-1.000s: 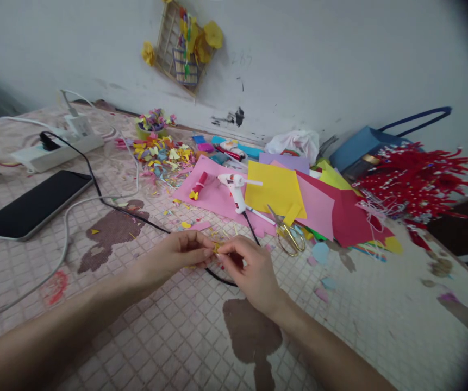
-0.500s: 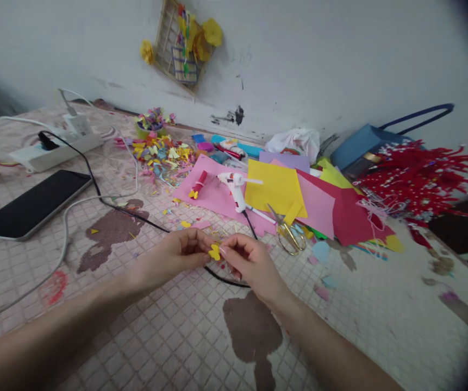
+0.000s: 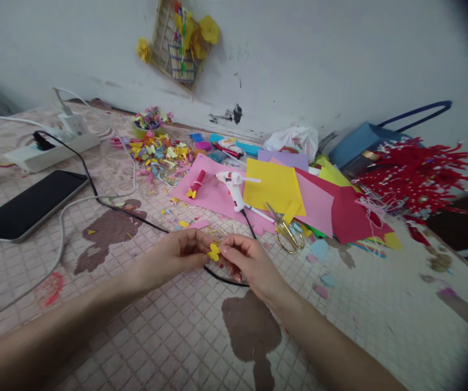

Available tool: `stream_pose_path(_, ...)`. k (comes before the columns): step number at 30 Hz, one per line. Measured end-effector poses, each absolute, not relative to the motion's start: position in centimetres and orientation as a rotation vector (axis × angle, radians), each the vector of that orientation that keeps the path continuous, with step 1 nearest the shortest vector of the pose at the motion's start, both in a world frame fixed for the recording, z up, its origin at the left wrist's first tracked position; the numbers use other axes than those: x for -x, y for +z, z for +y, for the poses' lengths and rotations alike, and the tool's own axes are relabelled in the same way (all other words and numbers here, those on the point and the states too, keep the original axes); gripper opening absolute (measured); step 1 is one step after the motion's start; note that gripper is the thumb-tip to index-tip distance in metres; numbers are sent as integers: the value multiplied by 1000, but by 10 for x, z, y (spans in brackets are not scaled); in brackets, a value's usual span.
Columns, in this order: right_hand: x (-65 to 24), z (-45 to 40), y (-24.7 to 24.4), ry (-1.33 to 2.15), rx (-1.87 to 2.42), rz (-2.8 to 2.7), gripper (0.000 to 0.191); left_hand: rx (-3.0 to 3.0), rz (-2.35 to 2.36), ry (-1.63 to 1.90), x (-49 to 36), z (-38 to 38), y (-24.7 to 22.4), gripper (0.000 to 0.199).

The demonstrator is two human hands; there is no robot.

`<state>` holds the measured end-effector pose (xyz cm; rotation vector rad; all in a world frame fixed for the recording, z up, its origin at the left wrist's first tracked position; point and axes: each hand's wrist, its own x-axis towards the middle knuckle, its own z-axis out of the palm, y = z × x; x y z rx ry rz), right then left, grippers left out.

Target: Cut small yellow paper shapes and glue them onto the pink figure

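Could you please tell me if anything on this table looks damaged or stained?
Yes. The pale, grid-patterned tablecloth has ragged brown patches, one near the bare right hand, breaking its pattern; worn through or stained, I cannot tell. A round red smudge beside the thin pale cable also looks odd.

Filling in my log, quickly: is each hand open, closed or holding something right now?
Left hand: closed, fingertips holding the small yellow piece at its left edge.
Right hand: closed, pinching the same piece from the right.
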<state>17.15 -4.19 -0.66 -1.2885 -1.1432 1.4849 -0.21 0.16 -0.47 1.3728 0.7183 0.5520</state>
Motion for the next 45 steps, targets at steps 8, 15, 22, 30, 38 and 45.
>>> stream_pose_path(8, -171, -44, -5, 1430, 1301, -1288, 25, -1482, 815, 535, 3, 0, -2, 21)
stream_pose_path(15, -170, -44, -5, 1529, 1215, -1119, 34, -1440, 866, 609, 2, -3, -1, 20)
stream_pose_path(22, -171, -45, -4, 1577, 1245, -1269, 20, -1458, 895, 618, 1, -3, 0, 20)
stream_pose_path(30, -171, -44, -4, 1561, 1211, -1167, 19, -1302, 846, 587, 1, -3, -4, 20)
stream_pose_path(38, -170, -45, -6, 1554, 1122, -1234, 22, -1221, 807, 565, 1, -4, -8, 20)
stream_pose_path(45, -170, -44, -10, 1489, 1148, -1247, 17, -1298, 790, 559, -1, -6, -4, 21)
